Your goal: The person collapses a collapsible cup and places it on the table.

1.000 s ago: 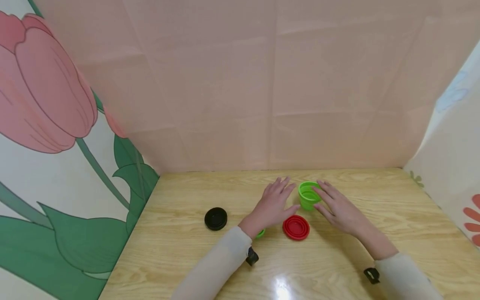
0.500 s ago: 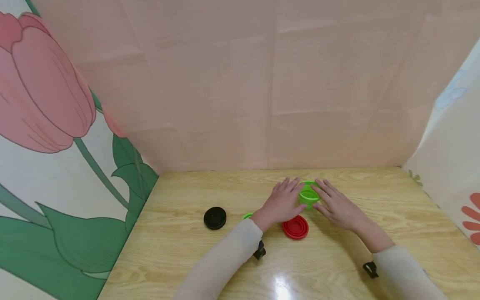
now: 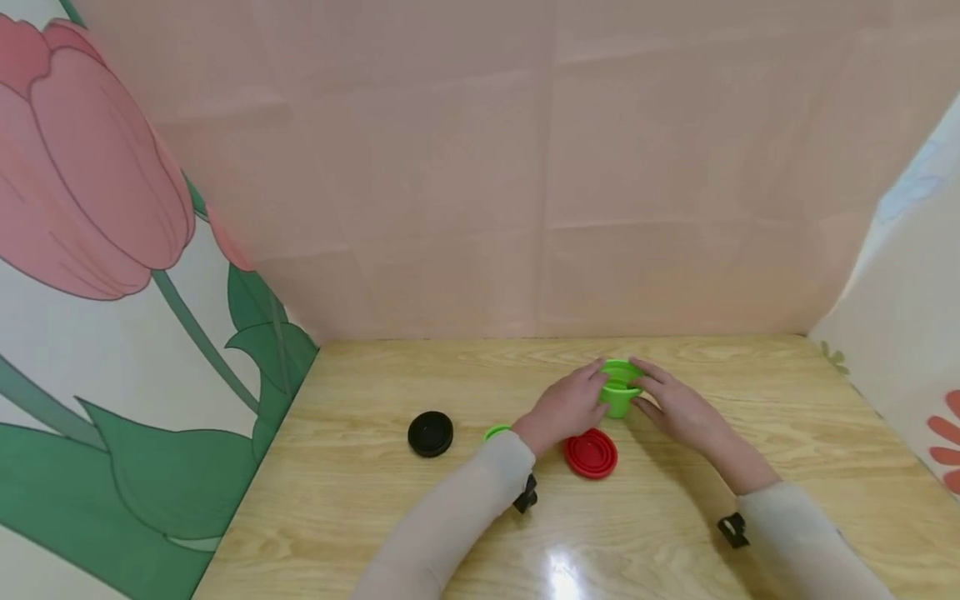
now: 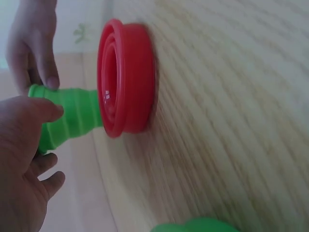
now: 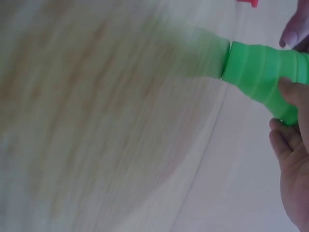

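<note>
An expanded green collapsible cup (image 3: 618, 406) stands upright toward the back of the table, its ringed wall showing in both wrist views. From its left side my left hand (image 3: 567, 407) grips it, thumb on the near wall and fingers at the rim. My right hand (image 3: 686, 417) holds the opposite side, thumb against the wall (image 5: 258, 70) and fingers round the far edge. Just in front of the cup lies a flattened red collapsible cup (image 3: 591, 454), close beneath my left hand.
A flattened black round piece (image 3: 431, 434) lies to the left. Another green rim (image 3: 496, 432) is partly hidden behind my left forearm. A pinkish cloth wall (image 3: 450, 250) rises at the table's back edge.
My left hand has moved right to the green cup. Both hands' fingers, straighter before, have closed in round its sides. The red and black pieces stay where they were.
</note>
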Demonstrator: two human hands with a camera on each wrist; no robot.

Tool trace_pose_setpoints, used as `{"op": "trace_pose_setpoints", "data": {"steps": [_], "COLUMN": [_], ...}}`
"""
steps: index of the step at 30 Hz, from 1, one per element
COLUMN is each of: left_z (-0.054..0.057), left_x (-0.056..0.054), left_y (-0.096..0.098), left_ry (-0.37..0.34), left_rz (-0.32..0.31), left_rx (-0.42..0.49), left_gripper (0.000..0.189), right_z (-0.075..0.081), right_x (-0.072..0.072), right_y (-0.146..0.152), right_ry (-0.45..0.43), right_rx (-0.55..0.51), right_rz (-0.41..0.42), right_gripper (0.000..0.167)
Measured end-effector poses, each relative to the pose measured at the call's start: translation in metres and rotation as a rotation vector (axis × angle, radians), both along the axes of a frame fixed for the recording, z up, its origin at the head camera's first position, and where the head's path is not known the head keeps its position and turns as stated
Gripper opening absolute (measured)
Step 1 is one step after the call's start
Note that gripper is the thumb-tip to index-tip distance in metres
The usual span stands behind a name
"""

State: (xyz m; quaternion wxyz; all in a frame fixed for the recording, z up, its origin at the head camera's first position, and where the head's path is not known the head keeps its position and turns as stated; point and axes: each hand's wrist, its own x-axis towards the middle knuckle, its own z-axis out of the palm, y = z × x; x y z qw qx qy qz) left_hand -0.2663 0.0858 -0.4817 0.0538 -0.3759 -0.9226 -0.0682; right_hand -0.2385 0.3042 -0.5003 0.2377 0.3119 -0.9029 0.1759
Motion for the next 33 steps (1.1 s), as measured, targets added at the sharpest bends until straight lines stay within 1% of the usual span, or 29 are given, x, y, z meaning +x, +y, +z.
{"op": "trace_pose_setpoints", "data": {"steps": [3,7,12,17,19,23,25,29,31,33], "left_z": [0.002,0.005,0.009,0.012,0.014,0.016,0.015,0.016,0.018,0.021], "left_x": [-0.001,0.001,0.005,0.013,0.016,0.020,0.021,0.026,0.029,0.032], "left_y": [-0.003,-0.008,-0.016,-0.028,-0.033,-0.043,-0.047,-0.054,-0.059,-0.063], "left_ry": [0.004,0.013,0.025,0.042,0.059,0.103,0.125,0.119,0.110,0.119], "left_rz": [-0.005,-0.015,-0.018,-0.044,-0.058,-0.092,-0.105,-0.109,-0.115,-0.133], "left_rx": [0.006,0.039,0.108,0.187,0.214,0.281,0.310,0.351,0.370,0.388], "left_gripper": [0.051,0.049,0.048,0.046,0.044,0.039,0.035,0.034,0.033,0.031], "right_z": [0.000,0.000,0.005,0.014,0.019,0.023,0.024,0.026,0.028,0.029], "right_x": [0.000,0.003,0.010,0.018,0.021,0.025,0.027,0.032,0.034,0.037], "right_y": [0.000,-0.001,-0.006,-0.012,-0.016,-0.024,-0.027,-0.033,-0.036,-0.040], "right_ry": [-0.017,-0.031,-0.065,-0.109,-0.091,-0.049,-0.052,-0.076,-0.074,-0.064], "right_rx": [-0.031,-0.073,-0.126,-0.160,-0.161,-0.153,-0.153,-0.161,-0.175,-0.187], "right_rz": [-0.014,-0.010,-0.001,0.009,0.021,0.041,0.046,0.062,0.091,0.121], "right_gripper": [0.029,0.032,0.031,0.032,0.035,0.038,0.037,0.032,0.031,0.031]}}
